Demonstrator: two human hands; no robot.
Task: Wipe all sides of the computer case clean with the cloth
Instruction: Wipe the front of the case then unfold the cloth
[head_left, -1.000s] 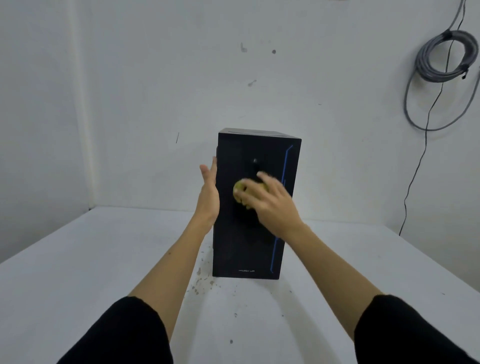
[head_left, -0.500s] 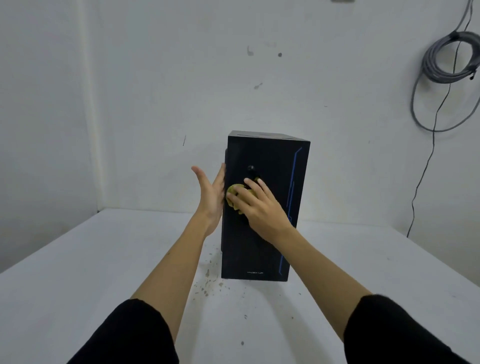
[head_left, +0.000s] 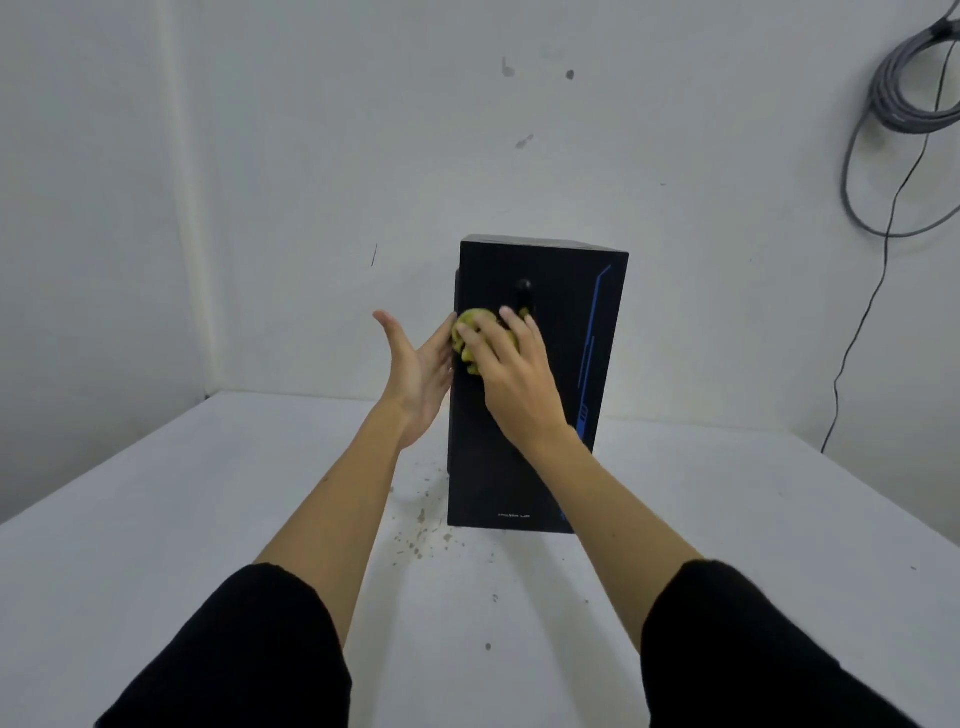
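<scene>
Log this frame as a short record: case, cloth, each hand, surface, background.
case: black computer case upright on the table, front panel with a blue line facing the camera
cloth: yellow-green cloth, bunched, against the front panel near its left edge
right hand: right hand presses the cloth to the panel
left hand: left hand flat, fingers straight, against the case's left side
surface: white table, specks near the case's base
background: coiled grey cable on the wall
</scene>
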